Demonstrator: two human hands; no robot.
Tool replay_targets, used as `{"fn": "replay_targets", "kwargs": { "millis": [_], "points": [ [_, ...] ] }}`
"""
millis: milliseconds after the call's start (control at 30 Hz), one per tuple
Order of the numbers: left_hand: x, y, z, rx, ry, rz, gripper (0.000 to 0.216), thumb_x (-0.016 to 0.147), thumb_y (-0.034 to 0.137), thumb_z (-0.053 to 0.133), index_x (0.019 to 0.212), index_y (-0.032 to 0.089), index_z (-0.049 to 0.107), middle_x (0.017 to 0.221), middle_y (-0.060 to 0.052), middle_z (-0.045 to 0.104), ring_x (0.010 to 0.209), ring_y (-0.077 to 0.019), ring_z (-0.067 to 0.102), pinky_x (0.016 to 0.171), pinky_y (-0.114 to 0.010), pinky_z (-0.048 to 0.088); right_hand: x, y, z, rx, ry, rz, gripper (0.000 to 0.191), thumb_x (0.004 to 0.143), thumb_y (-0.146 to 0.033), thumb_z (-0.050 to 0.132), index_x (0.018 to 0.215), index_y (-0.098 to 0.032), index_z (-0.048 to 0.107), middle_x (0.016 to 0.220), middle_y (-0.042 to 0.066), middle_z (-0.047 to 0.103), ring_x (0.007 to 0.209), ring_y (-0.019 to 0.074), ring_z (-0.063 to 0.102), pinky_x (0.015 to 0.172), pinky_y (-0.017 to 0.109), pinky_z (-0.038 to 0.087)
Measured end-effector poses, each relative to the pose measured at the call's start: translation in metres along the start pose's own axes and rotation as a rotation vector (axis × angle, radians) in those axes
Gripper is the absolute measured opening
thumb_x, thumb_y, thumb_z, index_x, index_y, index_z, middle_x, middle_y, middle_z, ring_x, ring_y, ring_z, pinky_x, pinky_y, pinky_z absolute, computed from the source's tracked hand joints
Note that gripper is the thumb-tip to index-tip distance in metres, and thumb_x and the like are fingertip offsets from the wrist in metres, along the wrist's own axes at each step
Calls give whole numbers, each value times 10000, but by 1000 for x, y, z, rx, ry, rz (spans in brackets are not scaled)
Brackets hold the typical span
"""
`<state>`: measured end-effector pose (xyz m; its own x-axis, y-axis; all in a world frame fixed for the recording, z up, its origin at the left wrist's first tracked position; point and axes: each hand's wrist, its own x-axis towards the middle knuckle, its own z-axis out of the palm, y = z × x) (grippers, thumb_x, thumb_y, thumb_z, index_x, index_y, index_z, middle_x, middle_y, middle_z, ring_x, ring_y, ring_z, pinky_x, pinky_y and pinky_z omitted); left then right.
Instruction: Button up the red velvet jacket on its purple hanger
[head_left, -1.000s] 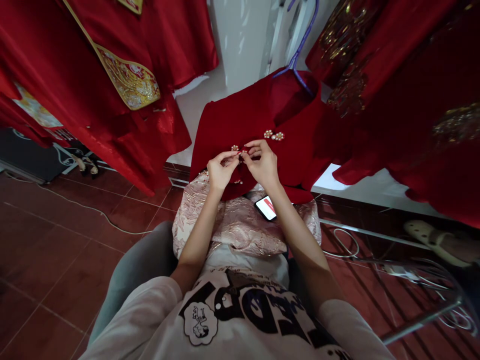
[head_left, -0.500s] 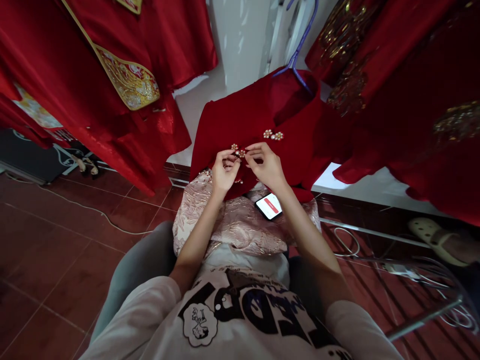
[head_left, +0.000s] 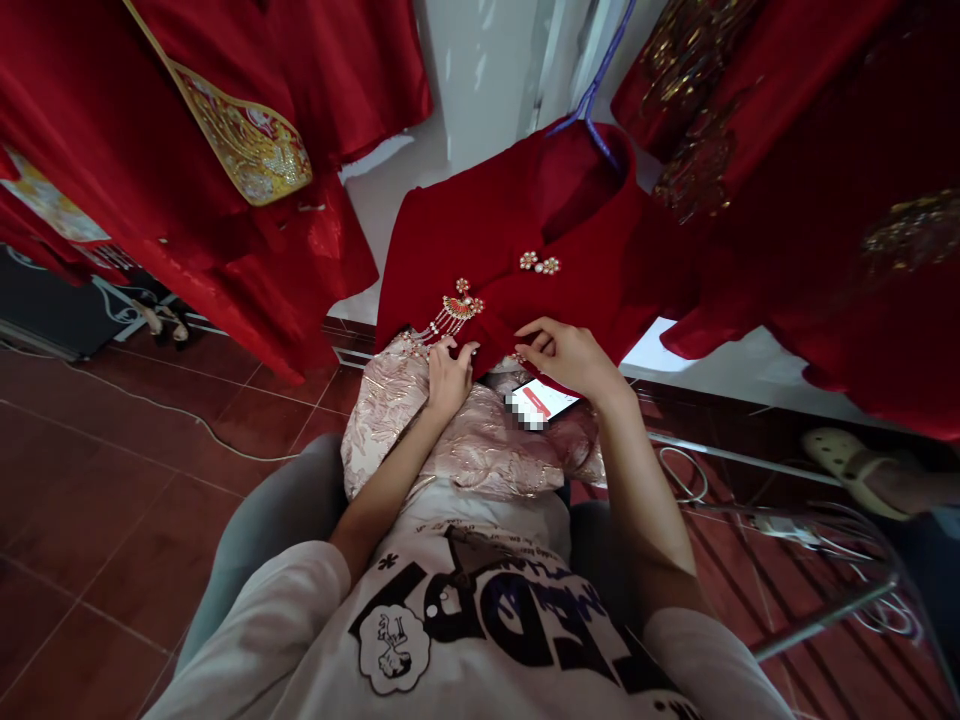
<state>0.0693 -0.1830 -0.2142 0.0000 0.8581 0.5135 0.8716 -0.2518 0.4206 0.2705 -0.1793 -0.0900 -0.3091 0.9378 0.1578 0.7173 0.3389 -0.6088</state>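
Jacket (head_left: 517, 225): red, on a hanger (head_left: 592, 100), hem draped over the person's lap for close work.
Left hand (head_left: 448, 375): fingers curled, pinching the hem under a tasselled clasp (head_left: 456, 308).
Right hand (head_left: 570, 355): fingers bent, gripping the hem opposite.
Phone (head_left: 541, 402): on the lap, beside the right hand.

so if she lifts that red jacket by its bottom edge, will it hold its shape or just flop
Probably flop: the red jacket drapes in soft folds off its hanger. The fan brooch has loose bead strands that would likely swing and could snag. Both the left hand and right hand rest at the hem, so it seems light.
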Motion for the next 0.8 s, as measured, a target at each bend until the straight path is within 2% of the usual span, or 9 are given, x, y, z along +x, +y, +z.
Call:
{"fn": "replay_targets", "kwargs": {
  "millis": [100,200,333,433,533,633,800],
  "points": [
    [0,0,0,11,51,-3,242,990,228,533,1144,191,716,1153,-162,501,1083,-304,500,1005,-455,416,0,2,-1,-112,24,50,313,846,-395,742,1084,-198,685,741,6,700,710,178,652,675,291,443],
    [-3,-2,1,-27,116,11,210,998,277,552,1071,194,732,1109,-148,521,1084,-285,507,995,-426,418,1,4,1,-161,-5,72,360,806,-455,789,1035,-201,678,699,-8,677,674,173,639,647,281,411],
    [-7,-6,2,-130,168,16,214,997,341,583,1077,224,744,1031,-118,616,1018,-251,569,968,-398,438,5,9,9,-228,-40,69,310,807,-413,796,1011,-201,699,757,10,695,682,173,631,619,275,383],
    [-11,-6,3,-302,167,30,214,1000,363,584,1034,227,747,958,-76,705,914,-206,642,916,-361,487,7,13,14,-274,-24,26,218,820,-334,785,976,-192,727,852,45,710,743,185,645,640,280,406],
    [-13,-5,5,-533,195,-1,224,976,383,612,1016,210,749,924,-58,740,832,-165,690,829,-313,555,8,14,15,-229,7,-18,190,805,-283,794,954,-175,748,959,79,703,738,168,647,669,283,452],
    [-12,-4,7,-738,158,-101,256,927,416,659,1031,202,754,964,-66,761,823,-152,724,751,-280,603,10,11,18,-114,-6,-63,156,791,-240,794,920,-162,754,966,84,707,693,143,649,676,272,486],
    [-11,-5,10,-847,120,-145,292,892,436,681,1026,189,758,985,-78,769,861,-152,740,769,-282,630,16,2,38,-44,-46,-38,60,817,-172,744,875,-157,737,894,81,762,770,175,707,714,267,520]
  ]
}}
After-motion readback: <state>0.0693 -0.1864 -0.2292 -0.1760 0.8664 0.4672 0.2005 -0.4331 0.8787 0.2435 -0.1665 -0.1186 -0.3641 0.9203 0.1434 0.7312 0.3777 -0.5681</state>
